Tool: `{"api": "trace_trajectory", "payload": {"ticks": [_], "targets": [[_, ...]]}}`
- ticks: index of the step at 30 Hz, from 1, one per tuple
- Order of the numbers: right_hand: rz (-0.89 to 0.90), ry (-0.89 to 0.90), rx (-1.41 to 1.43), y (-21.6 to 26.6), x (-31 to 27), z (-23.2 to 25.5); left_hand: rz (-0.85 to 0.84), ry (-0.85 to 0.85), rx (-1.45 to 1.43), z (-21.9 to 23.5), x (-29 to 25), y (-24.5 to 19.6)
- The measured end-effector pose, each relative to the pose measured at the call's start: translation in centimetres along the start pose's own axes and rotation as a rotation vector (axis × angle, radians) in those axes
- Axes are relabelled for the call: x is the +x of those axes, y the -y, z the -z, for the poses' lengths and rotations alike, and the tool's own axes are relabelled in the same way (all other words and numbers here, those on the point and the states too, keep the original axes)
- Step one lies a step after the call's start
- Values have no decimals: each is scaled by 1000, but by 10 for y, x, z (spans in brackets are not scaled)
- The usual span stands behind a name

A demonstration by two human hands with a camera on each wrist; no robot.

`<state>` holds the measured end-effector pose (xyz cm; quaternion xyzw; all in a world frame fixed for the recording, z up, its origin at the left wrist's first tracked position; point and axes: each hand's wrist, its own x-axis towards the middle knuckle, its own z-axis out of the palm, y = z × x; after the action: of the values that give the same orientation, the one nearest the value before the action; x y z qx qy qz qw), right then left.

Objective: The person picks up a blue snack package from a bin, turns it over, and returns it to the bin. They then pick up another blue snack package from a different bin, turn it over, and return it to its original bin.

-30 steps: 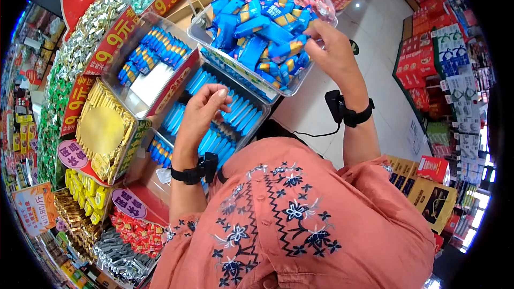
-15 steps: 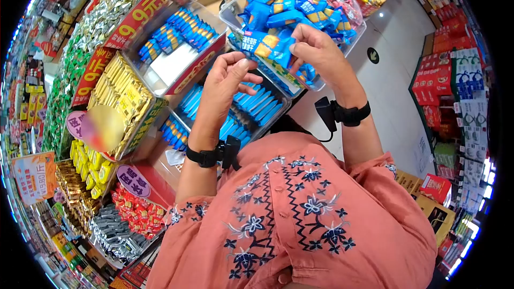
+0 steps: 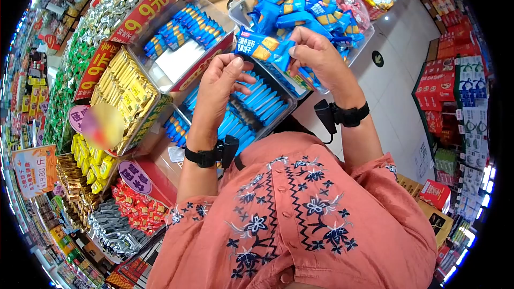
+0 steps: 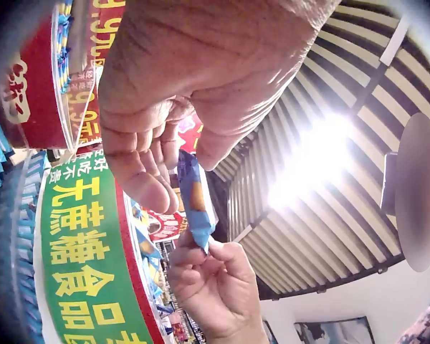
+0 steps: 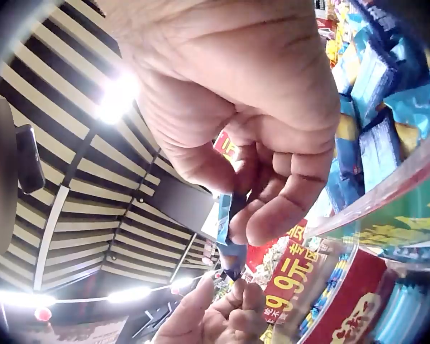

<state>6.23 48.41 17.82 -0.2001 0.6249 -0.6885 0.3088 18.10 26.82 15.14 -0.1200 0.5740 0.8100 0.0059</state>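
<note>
One blue biscuit packet (image 3: 263,48) is held level between the two hands, over the front edge of the tub of loose blue packets (image 3: 368,40). The right hand (image 3: 321,61) pinches its right end between thumb and curled fingers. At its left end are the thumb and fingers of the left hand (image 3: 217,93). In the left wrist view, the packet (image 4: 196,201) runs from the left hand (image 4: 193,79) to the right hand (image 4: 218,290). The right wrist view shows the packet (image 5: 229,229) edge-on, with left fingertips around its far end.
Upright blue packets (image 3: 265,101) fill a bin below the hands. A part-filled bin (image 3: 176,67) stands left, beside yellow packets (image 3: 126,96) and red ones (image 3: 140,208). Tiled floor (image 3: 393,83) and shelves (image 3: 471,91) lie to the right.
The right hand has lifted a packet from the tub and moved left with it. The left hand has come up to its other end. Over the last half second both hands barely moved.
</note>
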Motion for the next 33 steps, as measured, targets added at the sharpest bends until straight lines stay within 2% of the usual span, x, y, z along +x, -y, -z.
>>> {"api": "trace_trajectory", "payload": {"ticks": [5, 21, 26, 28, 30, 33], "targets": [[-10, 27, 56, -3, 4, -8, 1, 22, -19, 3, 1, 2], [-95, 39, 186, -28, 16, -42, -75, -81, -13, 15, 5, -4], [-71, 61, 100, -26, 20, -43, -222, -173, 142, 40, 16, -15], [-74, 86, 51, -23, 22, -43, -267, -175, 297, 45, 17, -27], [-64, 96, -8, -25, 25, -46, -444, -21, 901, 55, 18, -44], [6, 88, -147, -35, 34, -55, -663, 150, 1223, 56, 21, -53]]}}
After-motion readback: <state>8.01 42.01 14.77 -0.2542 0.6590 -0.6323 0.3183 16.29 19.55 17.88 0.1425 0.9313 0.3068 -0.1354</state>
